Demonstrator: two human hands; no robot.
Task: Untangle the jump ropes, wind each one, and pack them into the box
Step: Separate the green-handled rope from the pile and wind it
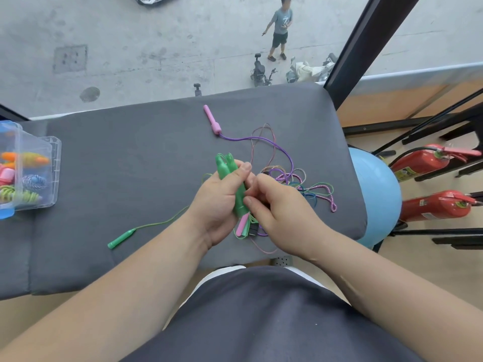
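Jump ropes [300, 184] lie in a loose tangle of thin purple, green, blue and speckled pink cords on the right part of the grey pad [130, 165]. A pair of green handles [230, 178] is held just above the pad's middle. These handles are smooth plastic with tapered tips and lie side by side, their long axis running from near to far and the tips pointing away and slightly left. The left hand [219, 202] is wrapped round them from the left, thumb over the top. The right hand [279, 205] has its fingers curled and pinches the same handles from the right, thumb pressed on their lower half. A pink handle end [243, 226] and loops of cord stick out below both hands. Toward the pad's far edge a pink handle [212, 119] points away and left, trailing a purple cord [274, 145]. At the pad's near left a single green handle [121, 239] points toward the near left. On the pad's left end stands a clear box [52, 163] holding wound ropes. Beyond the pad's right edge lie red fire extinguishers [423, 163], their labels too small to read.
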